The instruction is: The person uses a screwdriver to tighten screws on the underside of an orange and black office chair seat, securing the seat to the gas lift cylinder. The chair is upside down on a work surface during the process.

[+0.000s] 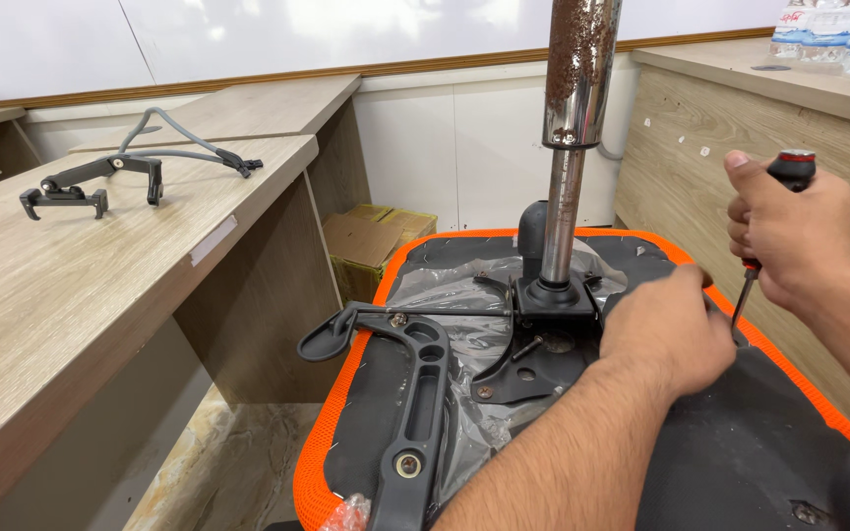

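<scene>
**A:** Identify the main assembly.

**B:** An overturned chair seat (740,462), black underside with an orange mesh rim, fills the lower right of the view. It sits between a long wooden desk (100,285) on the left and a wooden counter (740,108) on the right.

**A:** Components mounted on the seat?

**B:** A rusted chrome gas cylinder (575,118) stands upright from the black mechanism plate (543,339) at the seat's centre. A black armrest bracket (415,393) lies along the seat's left edge, with a screw head visible near its lower end.

**A:** Left hand condition?

**B:** The left hand (666,334) lies palm down on the seat just right of the mechanism plate, fingers curled. Whether it grips anything underneath cannot be determined.

**A:** Right hand condition?

**B:** The right hand (789,236) is closed firmly around the handle of a screwdriver (774,231), black and red. The shaft points down, its tip at the seat beside the left hand.

**A:** Loose parts?

**B:** Black and grey chair parts (115,177) rest on the desk, well apart from the seat.
</scene>
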